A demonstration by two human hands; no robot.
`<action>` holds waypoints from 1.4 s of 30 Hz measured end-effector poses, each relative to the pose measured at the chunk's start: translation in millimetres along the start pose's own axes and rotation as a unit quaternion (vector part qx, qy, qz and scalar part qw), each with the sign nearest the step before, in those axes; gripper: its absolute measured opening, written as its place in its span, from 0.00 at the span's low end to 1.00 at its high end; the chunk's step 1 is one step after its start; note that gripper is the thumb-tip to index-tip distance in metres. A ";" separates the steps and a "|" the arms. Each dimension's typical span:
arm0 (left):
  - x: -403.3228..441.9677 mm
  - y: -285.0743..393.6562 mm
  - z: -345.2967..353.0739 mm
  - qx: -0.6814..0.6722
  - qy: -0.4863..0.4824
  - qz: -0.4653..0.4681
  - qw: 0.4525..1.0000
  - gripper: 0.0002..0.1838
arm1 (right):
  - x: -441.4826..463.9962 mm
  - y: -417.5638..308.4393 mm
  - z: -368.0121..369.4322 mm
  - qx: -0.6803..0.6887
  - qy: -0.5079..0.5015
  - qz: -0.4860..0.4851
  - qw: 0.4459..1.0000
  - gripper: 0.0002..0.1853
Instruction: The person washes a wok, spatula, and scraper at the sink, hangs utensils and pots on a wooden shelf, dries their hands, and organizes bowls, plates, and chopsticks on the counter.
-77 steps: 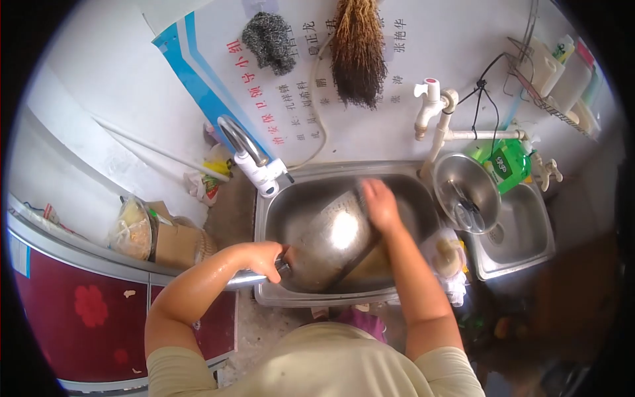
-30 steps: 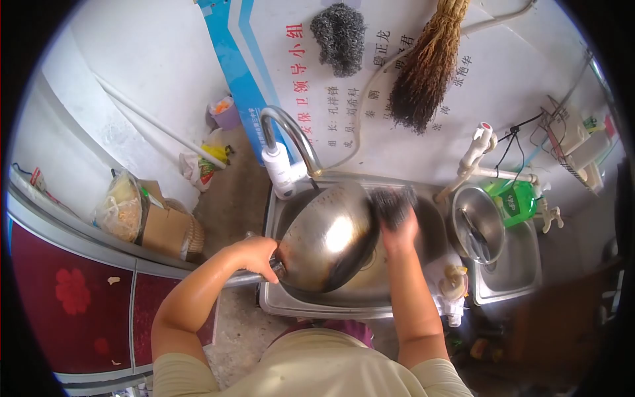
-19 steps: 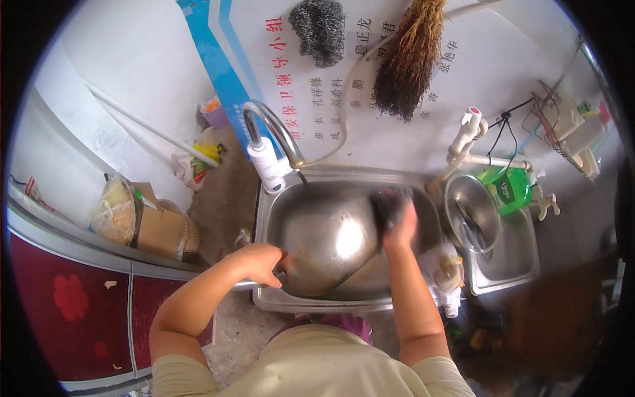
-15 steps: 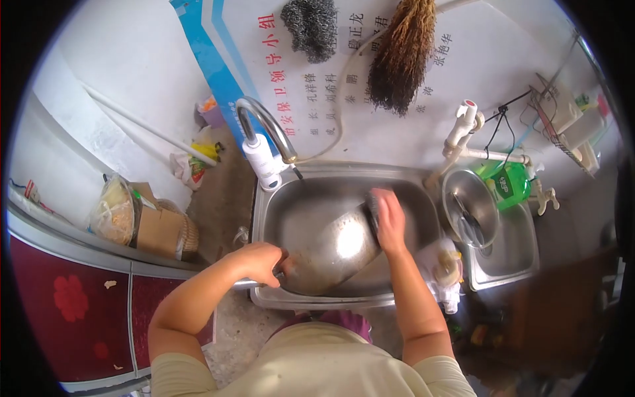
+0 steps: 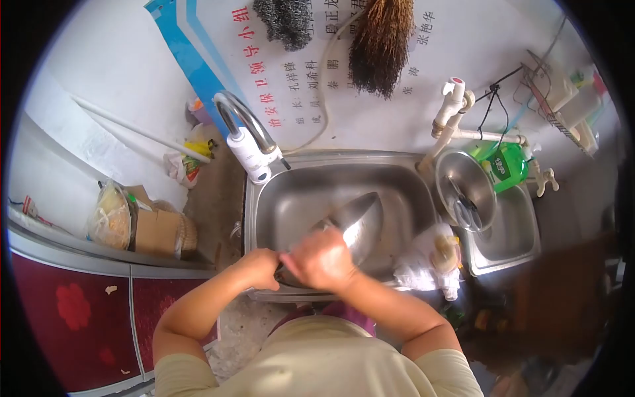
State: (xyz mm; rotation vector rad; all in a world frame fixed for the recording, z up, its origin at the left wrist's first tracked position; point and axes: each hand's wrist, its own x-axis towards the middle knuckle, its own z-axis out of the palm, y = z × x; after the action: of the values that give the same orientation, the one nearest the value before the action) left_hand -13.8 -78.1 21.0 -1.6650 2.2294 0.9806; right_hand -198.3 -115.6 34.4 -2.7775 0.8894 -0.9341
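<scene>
A metal wok (image 5: 368, 228) lies tilted in the large steel sink (image 5: 284, 192), its wall shining in the light. My left hand (image 5: 261, 268) is closed at the wok's near left end, round what looks like its handle, which the fingers mostly cover. My right hand (image 5: 324, 259) is over the near part of the wok, close beside my left hand. It is curled and smeared by motion. The dark scouring pad it held a moment ago is hidden beneath it now. A curved faucet (image 5: 246, 122) rises at the sink's far left corner.
Right of the sink sit a steel bowl (image 5: 486, 212) with utensils, a green detergent bottle (image 5: 508, 167) and a small basin (image 5: 506, 255). A white cloth (image 5: 423, 261) lies on the right rim. A brush (image 5: 382, 49) and steel wool (image 5: 284, 23) hang behind.
My right hand has swept from the wok's far right edge toward me and left, near my left hand. The left hand keeps its grip. The view has shifted slightly.
</scene>
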 end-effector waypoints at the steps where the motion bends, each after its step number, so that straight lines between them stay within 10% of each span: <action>1: -2.1 1.3 1.5 -0.004 0.026 0.007 1.000 0.26 | -5.7 -7.3 13.5 0.027 0.063 -0.025 0.997 0.13; 15: 9.8 -2.2 8.1 0.107 -0.002 -0.061 0.992 0.25 | -37.0 138.6 25.6 0.178 0.142 0.031 0.973 0.15; 22: 19.0 -12.4 26.1 0.121 -0.017 -0.037 0.992 0.25 | -83.9 151.9 52.2 0.218 0.120 0.336 0.908 0.21; 26: 15.9 -6.3 18.7 0.101 -0.014 -0.055 0.993 0.21 | -92.9 153.1 81.5 0.349 0.118 0.496 0.786 0.26; 33: 7.5 -23.7 8.1 0.044 0.044 -0.057 0.996 0.15 | -50.8 139.8 63.1 0.774 0.146 0.532 0.312 0.29; 36: 2.7 -22.1 1.2 0.067 0.036 -0.074 0.994 0.13 | -44.0 136.7 69.8 0.839 0.115 0.479 0.231 0.32; 42: 9.7 -53.3 25.5 0.102 0.094 -0.082 0.987 0.13 | -27.8 117.4 66.4 0.789 0.109 0.528 0.293 0.32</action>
State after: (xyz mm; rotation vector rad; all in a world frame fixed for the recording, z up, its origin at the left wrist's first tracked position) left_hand 25.3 -78.2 -24.3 -1.8762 2.1747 0.5561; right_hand -237.0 -204.6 -63.4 -0.1011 0.6886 -0.8324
